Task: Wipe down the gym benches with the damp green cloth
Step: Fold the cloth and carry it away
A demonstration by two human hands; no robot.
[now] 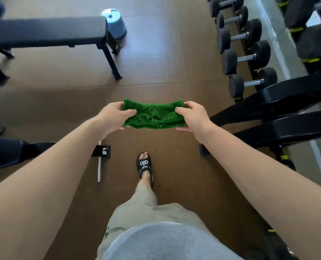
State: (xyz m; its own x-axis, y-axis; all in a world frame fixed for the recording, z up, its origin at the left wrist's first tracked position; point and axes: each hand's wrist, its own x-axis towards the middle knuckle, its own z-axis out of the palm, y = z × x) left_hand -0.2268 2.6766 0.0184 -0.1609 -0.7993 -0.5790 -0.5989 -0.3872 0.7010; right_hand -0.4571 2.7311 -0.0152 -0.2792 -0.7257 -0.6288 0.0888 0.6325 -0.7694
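- The left hand (112, 117) and right hand (192, 117) each pinch one end of the green cloth (153, 115), fingers curled round its edges.
- The cloth hangs stretched between them above the brown floor (156, 62).
- A black gym bench (45, 31) stands well apart, far left.

The scene was evenly and brightly lit. A pale sheen was cast on the brown floor (152, 59) beyond the flat bench (45, 31), and soft shadows were thrown beneath it. Straight lines were bowed toward the edges (wide-angle distortion). The dumbbells (244, 57) at the right were smeared by motion blur.
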